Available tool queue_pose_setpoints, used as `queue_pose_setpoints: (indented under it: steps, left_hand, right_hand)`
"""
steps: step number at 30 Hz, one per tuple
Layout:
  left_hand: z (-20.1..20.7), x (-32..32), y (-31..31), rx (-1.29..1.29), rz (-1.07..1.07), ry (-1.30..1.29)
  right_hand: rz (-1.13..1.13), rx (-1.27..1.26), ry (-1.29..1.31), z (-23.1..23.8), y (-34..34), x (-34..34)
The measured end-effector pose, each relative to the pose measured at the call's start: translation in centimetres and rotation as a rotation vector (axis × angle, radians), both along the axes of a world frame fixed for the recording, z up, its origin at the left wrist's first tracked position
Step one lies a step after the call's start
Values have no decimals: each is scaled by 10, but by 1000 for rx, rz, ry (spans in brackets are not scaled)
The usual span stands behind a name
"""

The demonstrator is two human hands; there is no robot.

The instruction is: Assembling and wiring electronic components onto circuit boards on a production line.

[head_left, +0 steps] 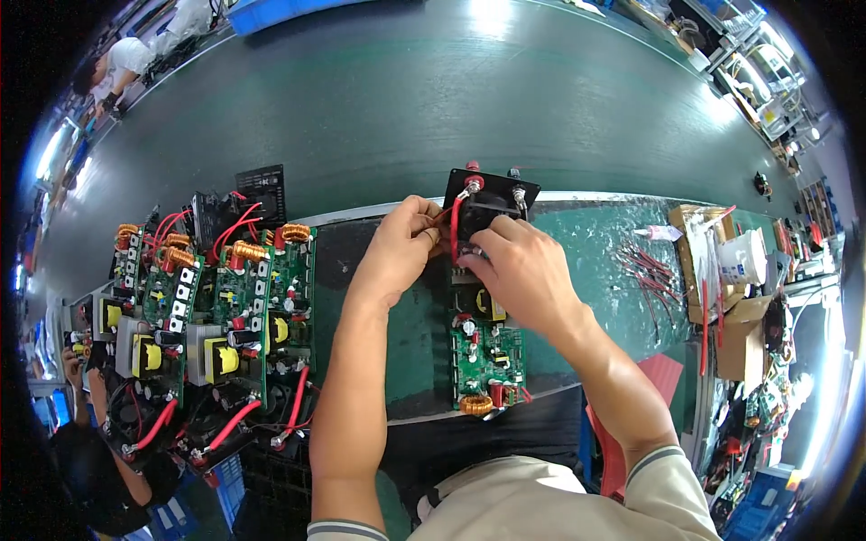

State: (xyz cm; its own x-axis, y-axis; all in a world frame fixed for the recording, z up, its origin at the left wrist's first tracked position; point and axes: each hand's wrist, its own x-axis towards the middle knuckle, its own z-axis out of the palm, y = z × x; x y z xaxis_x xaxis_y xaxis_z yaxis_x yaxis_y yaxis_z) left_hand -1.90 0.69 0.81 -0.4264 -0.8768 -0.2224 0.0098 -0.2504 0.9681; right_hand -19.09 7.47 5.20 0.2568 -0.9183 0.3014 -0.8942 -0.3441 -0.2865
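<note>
board in hand: green circuit board lying flat on the tabletop, front centre, a copper coil at its near end, its far end under the right hand
black panel: black end plate standing at the board's far end, red and black terminal posts on top
red wire: short red wire running down from the red post, between the two hands
left hand: left hand pinched shut on the red wire's lead, just left of the black end plate
right hand: right hand fingers curled down on the board's far end, touching it; a closed grip cannot be told
finished boards: row of green boards with yellow transformers and red cables, well left
loose wires: bunch of red wires on the tabletop, right
cardboard box: open box at the right edge, white tub on it
other person: a person far top left, apart
</note>
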Motion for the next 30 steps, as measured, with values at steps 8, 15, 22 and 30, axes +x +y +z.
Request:
queue_pose_setpoints:
  steps: [8,15,22,30]
  left_hand:
    - [12,-3,12,-196,-99,-70]
    - [11,-11,13,-437,-9,-444]
    - [25,-14,20,-538,178,-376]
    - [64,-44,54,-820,-27,-558]
  right_hand:
    - [12,-149,-80,-4,-8,5]
    - [-119,23,-339,26,24,-28]
    - [-181,110,-349,16,23,-55]
    - [-42,715,-1287,5,8,-66]
